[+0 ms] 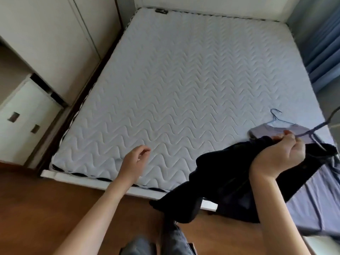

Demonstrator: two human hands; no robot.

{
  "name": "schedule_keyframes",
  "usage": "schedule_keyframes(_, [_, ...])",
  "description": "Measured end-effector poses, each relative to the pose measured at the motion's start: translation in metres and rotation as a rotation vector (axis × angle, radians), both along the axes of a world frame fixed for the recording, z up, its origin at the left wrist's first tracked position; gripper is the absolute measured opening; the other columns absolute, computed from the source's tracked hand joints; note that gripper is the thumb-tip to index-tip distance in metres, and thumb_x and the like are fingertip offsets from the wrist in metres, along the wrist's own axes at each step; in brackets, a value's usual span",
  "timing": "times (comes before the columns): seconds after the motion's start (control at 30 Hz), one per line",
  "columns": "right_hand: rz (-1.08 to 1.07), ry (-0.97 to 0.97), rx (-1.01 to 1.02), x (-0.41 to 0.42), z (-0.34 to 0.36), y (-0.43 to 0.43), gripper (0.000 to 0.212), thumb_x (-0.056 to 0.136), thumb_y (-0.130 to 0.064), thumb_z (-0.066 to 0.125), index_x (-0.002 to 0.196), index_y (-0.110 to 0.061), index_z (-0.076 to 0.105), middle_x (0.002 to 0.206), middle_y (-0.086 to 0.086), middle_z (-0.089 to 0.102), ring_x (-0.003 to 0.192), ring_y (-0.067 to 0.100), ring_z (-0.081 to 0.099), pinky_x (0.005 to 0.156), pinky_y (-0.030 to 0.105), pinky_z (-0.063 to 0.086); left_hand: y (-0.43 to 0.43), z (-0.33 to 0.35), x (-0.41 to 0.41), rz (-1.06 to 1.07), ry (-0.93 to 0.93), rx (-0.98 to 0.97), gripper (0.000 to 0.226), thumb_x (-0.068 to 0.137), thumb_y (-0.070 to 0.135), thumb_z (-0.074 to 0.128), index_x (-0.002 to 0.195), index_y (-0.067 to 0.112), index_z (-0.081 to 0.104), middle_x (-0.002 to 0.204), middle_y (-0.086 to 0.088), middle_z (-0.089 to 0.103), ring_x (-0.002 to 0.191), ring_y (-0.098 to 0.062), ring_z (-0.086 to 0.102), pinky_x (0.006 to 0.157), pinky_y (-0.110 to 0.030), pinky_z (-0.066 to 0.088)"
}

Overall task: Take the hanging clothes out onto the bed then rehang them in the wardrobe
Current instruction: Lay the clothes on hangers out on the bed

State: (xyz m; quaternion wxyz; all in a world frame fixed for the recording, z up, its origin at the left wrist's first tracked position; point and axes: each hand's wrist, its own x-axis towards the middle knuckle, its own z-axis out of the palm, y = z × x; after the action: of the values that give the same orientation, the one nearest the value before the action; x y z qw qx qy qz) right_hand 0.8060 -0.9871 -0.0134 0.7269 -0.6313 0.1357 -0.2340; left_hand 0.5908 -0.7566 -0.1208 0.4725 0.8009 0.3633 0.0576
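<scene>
Pale grey quilted mattress (174, 85) with a wavy stitched pattern fills most of the view, bare of bedding, with cream wardrobe doors (60, 43) along its left side and blue curtains (323, 43) at the far right. We stand at the foot of the bed on a brown wooden floor (36, 199).

Our right hand (277, 153) is raised, palm toward us, fingers closed around the bunched shoulder of a dark navy garment (220, 181) and the thin blue wire hanger (312, 130) that carries it. The garment hangs over the mattress's near right corner, its lower part drooping past the bed edge toward the floor. Our left hand (136, 159) hovers over the near edge of the mattress, fingers loosely spread and slightly curled, holding nothing.

Beneath and beyond the dark garment lies a lilac shirt-like garment (312, 199), flat on the right side of the bed, with its own pale blue wire hanger (276, 118) poking out at the collar.

We judge both garments soft, light and floppy, likely to slide off their thin hangers if tilted. The safest hold is probably the hanger's neck just under the hook, with the free hand supporting the cloth.

We count two garments, two hangers, and two hands. The wardrobe rail is not visible.
</scene>
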Motion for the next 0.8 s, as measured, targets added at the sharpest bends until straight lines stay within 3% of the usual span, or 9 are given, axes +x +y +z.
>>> schedule_keyframes(0.17, [0.091,0.021,-0.157,0.082,-0.065,0.076,0.019,0.095,-0.010,0.039,0.093,-0.003,0.057,0.066,-0.003,0.057,0.060,0.001,0.056,0.072,0.021,0.047,0.074,-0.086,0.106,0.000,0.035,0.075,0.021,0.096,0.017,0.054,0.111,0.011,0.067,0.112,-0.005,0.068,0.103,-0.023,0.064,0.089,-0.028,0.045])
schedule_keyframes(0.27, [0.128,0.058,-0.236,0.127,-0.124,0.113,0.020,0.098,-0.009,0.040,0.098,-0.002,0.058,0.069,-0.002,0.058,0.061,-0.007,0.058,0.070,0.007,0.042,0.120,-0.161,0.175,-0.077,0.058,0.167,0.029,0.095,0.013,0.055,0.121,0.003,0.064,0.123,-0.014,0.065,0.115,-0.031,0.060,0.096,-0.033,0.041])
schedule_keyframes(0.47, [0.194,0.159,-0.356,0.205,-0.268,0.183,0.016,0.099,-0.017,0.045,0.094,-0.014,0.060,0.075,-0.006,0.066,0.069,-0.008,0.059,0.069,0.002,0.040,0.192,-0.327,0.298,-0.215,0.074,0.383,0.058,0.086,0.034,0.042,0.129,0.001,0.060,0.134,-0.018,0.059,0.124,-0.035,0.053,0.106,-0.042,0.038])
schedule_keyframes(0.57, [0.198,0.195,-0.393,0.228,-0.333,0.212,0.016,0.099,-0.017,0.044,0.091,-0.016,0.059,0.076,-0.006,0.066,0.068,-0.011,0.059,0.068,0.002,0.040,0.219,-0.394,0.327,-0.282,0.104,0.541,0.062,0.083,0.041,0.038,0.127,0.003,0.062,0.133,-0.019,0.060,0.121,-0.035,0.055,0.103,-0.043,0.037])
schedule_keyframes(0.67, [0.209,0.229,-0.439,0.246,-0.381,0.234,0.017,0.099,-0.017,0.044,0.088,-0.014,0.058,0.074,-0.008,0.065,0.068,-0.012,0.058,0.067,0.003,0.041,0.229,-0.430,0.327,-0.255,0.041,0.707,0.052,0.087,0.034,0.047,0.132,0.010,0.060,0.136,-0.013,0.058,0.122,-0.034,0.054,0.106,-0.043,0.035])
schedule_keyframes(0.8, [0.209,0.292,-0.471,0.271,-0.406,0.257,0.017,0.099,-0.017,0.044,0.085,-0.017,0.054,0.075,-0.010,0.064,0.068,-0.008,0.059,0.066,0.003,0.042,0.231,-0.447,0.328,-0.207,-0.058,0.745,0.049,0.085,0.024,0.052,0.132,0.013,0.059,0.136,-0.009,0.059,0.121,-0.035,0.053,0.108,-0.041,0.034])
